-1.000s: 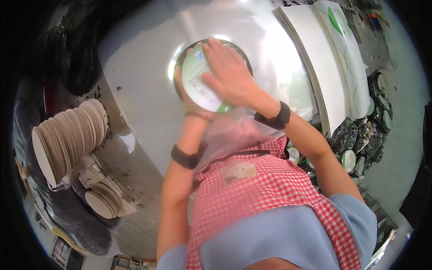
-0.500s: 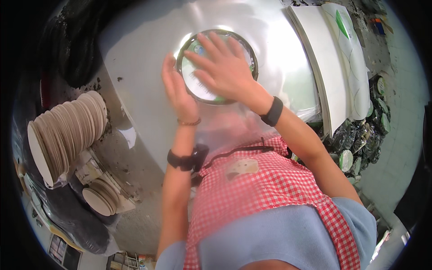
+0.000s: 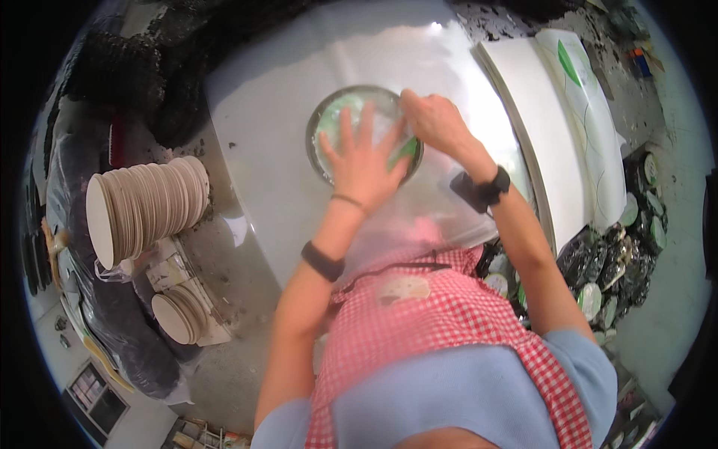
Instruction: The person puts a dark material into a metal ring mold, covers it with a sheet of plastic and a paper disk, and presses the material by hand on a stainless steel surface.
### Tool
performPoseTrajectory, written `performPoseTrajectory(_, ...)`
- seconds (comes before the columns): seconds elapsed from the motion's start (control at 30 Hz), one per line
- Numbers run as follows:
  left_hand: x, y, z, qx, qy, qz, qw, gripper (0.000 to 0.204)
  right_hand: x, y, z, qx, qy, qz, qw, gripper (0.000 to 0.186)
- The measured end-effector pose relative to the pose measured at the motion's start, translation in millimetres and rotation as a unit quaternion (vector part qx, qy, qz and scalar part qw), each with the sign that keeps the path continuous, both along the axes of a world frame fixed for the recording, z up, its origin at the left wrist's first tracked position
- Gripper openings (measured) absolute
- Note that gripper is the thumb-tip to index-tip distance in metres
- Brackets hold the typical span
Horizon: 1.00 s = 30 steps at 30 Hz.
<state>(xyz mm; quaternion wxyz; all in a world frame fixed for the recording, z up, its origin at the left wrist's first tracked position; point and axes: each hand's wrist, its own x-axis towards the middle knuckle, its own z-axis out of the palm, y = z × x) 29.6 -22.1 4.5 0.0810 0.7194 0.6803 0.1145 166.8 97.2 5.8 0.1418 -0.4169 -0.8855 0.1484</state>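
A round disc with a dark rim and a white and green label lies on a pale, glossy work surface. My left hand rests flat across its face, fingers spread. At the disc's upper right edge is my right hand, its fingers curled closed. What those fingers pinch, if anything, is hidden. Cloudy clear plastic covers the near part of the surface and reaches the apron.
To the left, round beige discs stand in a long row, with a smaller stack nearer me. White sheets lie along the right, beside a heap of black-wrapped round packs. Dark material is piled at the far left.
My left hand has moved from the disc's left edge onto its face. My right hand has left the face for the upper right edge, and its fingers have closed.
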Motion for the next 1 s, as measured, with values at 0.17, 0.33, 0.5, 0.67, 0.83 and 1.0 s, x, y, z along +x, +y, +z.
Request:
performPoseTrajectory(0.17, 5, -6, 28, -0.158, 0.015, -0.057, 0.986, 0.062, -2, -68, 52, 0.158, 0.029, 0.071, 0.985, 0.013)
performPoseTrajectory(0.33, -7, -58, 118, 0.136, -0.143, -0.119, 0.973, 0.055, 165, -34, 44, 0.01, -0.031, -0.223, 0.974, 0.013)
performPoseTrajectory(0.5, -82, -30, -63, 0.015, -0.351, 0.261, 0.899, 0.058, 184, -44, -35, -0.012, 0.007, -0.284, 0.959, 0.024)
performPoseTrajectory(0.67, -16, -10, 89, 0.132, -0.738, 0.136, 0.647, 0.076, 116, -90, -2, 0.186, 0.046, -0.159, 0.969, 0.031)
performPoseTrajectory(0.83, -10, -53, 15, 0.003, -0.761, -0.047, 0.647, 0.038, 76, -97, -17, 0.133, 0.035, 0.032, 0.99, 0.016)
performPoseTrajectory(1.0, -78, -114, 43, -0.15, -0.209, -0.278, 0.926, 0.017, 71, -92, -23, 0.12, 0.044, 0.106, 0.986, 0.014)
